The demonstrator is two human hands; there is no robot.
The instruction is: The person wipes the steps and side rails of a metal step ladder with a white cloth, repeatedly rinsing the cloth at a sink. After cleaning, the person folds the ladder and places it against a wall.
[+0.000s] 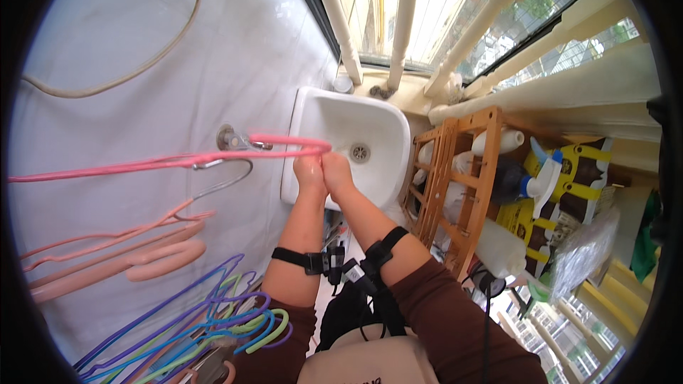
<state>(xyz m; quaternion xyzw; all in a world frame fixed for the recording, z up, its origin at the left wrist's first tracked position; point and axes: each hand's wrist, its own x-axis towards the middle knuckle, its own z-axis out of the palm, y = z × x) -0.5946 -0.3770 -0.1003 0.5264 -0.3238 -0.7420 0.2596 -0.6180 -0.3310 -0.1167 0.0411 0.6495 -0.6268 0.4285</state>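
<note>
My left hand (pixel 309 169) and my right hand (pixel 335 168) meet over the near left side of a white sink (pixel 381 184). They press against each other, and a wet shine shows on the left one. Across the finger area runs the hook of a pink clothes hanger (pixel 288 153), nearer to the camera, so the fingers are mostly hidden. Whether anything lies between the hands cannot be seen. A chrome tap (pixel 235 138) comes out of the wall to their left, its spout partly behind that hook. The sink's drain (pixel 359 153) is to the right of the hands.
Peach hangers (pixel 165 261) and several purple, blue and green hangers (pixel 229 320) crowd the left. A wooden rack (pixel 464 170) stands right of the sink, with a spray bottle (pixel 541 184) and a white bottle (pixel 499 248) beside it. A hose (pixel 155 61) loops along the wall.
</note>
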